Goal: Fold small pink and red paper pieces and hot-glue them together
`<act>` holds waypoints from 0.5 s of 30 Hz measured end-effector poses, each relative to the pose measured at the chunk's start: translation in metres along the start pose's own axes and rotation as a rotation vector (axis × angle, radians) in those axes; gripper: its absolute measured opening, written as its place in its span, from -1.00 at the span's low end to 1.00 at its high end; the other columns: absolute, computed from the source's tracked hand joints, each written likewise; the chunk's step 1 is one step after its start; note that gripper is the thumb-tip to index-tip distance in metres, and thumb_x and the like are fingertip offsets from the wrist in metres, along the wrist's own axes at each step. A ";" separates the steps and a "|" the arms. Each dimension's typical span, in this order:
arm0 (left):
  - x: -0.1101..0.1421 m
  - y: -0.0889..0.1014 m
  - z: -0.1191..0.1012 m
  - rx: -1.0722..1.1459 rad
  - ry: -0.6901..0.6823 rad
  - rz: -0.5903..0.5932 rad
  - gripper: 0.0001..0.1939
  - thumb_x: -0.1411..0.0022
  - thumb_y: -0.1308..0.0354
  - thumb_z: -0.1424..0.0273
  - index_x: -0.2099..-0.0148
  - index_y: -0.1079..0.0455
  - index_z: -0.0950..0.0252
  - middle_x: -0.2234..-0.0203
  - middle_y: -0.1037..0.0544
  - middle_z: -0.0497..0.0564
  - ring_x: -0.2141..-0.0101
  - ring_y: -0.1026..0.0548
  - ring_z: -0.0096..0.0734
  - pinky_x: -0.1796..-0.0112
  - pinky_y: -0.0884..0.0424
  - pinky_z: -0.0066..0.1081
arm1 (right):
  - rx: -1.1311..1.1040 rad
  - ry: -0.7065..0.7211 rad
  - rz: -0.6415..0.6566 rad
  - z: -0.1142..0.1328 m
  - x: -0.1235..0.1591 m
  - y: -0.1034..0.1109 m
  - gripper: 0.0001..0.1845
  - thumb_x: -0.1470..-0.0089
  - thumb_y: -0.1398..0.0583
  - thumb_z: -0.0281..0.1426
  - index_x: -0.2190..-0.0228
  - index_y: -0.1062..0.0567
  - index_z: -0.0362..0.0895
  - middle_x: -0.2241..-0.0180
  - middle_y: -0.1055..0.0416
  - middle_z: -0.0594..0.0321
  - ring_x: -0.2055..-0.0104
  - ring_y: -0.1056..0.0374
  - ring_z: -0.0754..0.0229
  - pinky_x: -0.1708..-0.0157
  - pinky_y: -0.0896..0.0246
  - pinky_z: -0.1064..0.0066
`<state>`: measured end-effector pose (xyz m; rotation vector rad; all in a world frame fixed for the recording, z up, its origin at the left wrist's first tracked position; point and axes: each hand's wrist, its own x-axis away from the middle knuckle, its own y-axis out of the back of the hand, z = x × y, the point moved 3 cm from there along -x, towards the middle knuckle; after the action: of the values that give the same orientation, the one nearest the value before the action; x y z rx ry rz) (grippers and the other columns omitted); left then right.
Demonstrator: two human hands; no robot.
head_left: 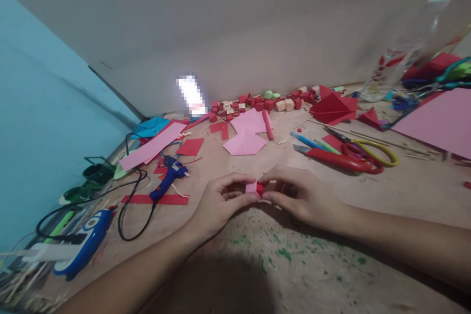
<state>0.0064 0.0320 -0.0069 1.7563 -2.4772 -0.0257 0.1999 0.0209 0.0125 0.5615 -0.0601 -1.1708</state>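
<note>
A small pink-and-red block of folded paper (pixel 252 189) sits between the person's two hands, low over the light-brown wooden counter (pixel 324 274); whether it touches the surface cannot be told. The left hand (pixel 221 201) pinches its pink part between thumb and fingers, while the right hand (pixel 303 191) closes narrowly on the red end. Holding both ends probably keeps so slight a piece from twisting.

The blue glue gun (pixel 170 176) lies left of the hands, partly over a flat red paper strip (pixel 138 199), apparently set aside within reach. The red-handled scissors (pixel 342 161) and yellow-handled scissors (pixel 386 156) lie to the right, handles turned rightward, likely for easy pickup. Small red and cream paper blocks (pixel 270 104) line the wall, seemingly to leave the front free for handwork.

Both forearms reach in from the lower corners, the left slanting more steeply, the right lying flatter. The fingers curl around the far side, thumbs nearer the body.
</note>
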 end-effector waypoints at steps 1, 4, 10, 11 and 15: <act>0.000 0.000 0.000 -0.011 -0.008 0.006 -0.70 -0.05 -0.45 0.37 0.13 -0.59 0.30 0.22 -0.65 0.02 0.22 -0.60 -0.34 0.17 -0.54 -0.41 | 0.003 -0.009 -0.002 0.000 0.000 0.000 -0.83 -0.19 -0.29 -0.38 0.17 -0.59 -0.15 0.35 -0.54 0.27 0.39 -0.40 0.30 0.38 -0.30 0.49; 0.001 0.003 -0.004 -0.082 -0.059 0.001 -0.73 -0.12 -0.41 0.33 0.12 -0.58 0.28 0.20 -0.65 0.02 0.20 -0.60 -0.31 0.15 -0.52 -0.40 | -0.007 -0.042 -0.013 -0.001 0.001 0.001 -0.82 -0.19 -0.28 -0.35 0.17 -0.59 -0.13 0.36 -0.55 0.27 0.41 -0.41 0.29 0.41 -0.30 0.48; -0.011 0.032 -0.015 -0.510 -0.238 -0.238 -0.77 -0.35 -0.18 0.24 0.06 -0.56 0.21 0.17 -0.61 0.03 0.22 -0.53 -0.28 0.18 -0.44 -0.32 | 0.097 -0.117 -0.098 -0.010 0.000 0.004 -0.81 -0.16 -0.24 -0.45 0.16 -0.59 -0.14 0.26 -0.61 0.20 0.30 -0.50 0.20 0.27 -0.37 0.40; -0.014 0.036 -0.015 -0.582 -0.268 -0.252 -0.77 -0.36 -0.15 0.25 0.05 -0.56 0.21 0.13 -0.59 0.03 0.15 -0.52 -0.25 0.11 -0.42 -0.29 | 0.126 -0.112 -0.100 -0.010 -0.001 0.005 -0.81 -0.14 -0.24 -0.48 0.18 -0.60 -0.13 0.24 -0.61 0.19 0.25 -0.50 0.17 0.21 -0.37 0.36; -0.021 0.038 -0.012 -0.694 -0.326 -0.265 -0.73 -0.36 -0.11 0.33 -0.03 -0.53 0.23 0.01 -0.49 0.11 -0.05 -0.44 -0.15 -0.05 -0.38 -0.19 | 0.252 -0.109 -0.102 -0.009 -0.006 0.012 -0.80 -0.12 -0.26 -0.49 0.18 -0.59 -0.13 0.13 -0.57 0.16 0.04 -0.46 0.08 -0.01 -0.32 0.25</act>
<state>-0.0217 0.0650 0.0067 1.8088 -1.9940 -1.1189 0.2107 0.0331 0.0117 0.7283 -0.2777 -1.3023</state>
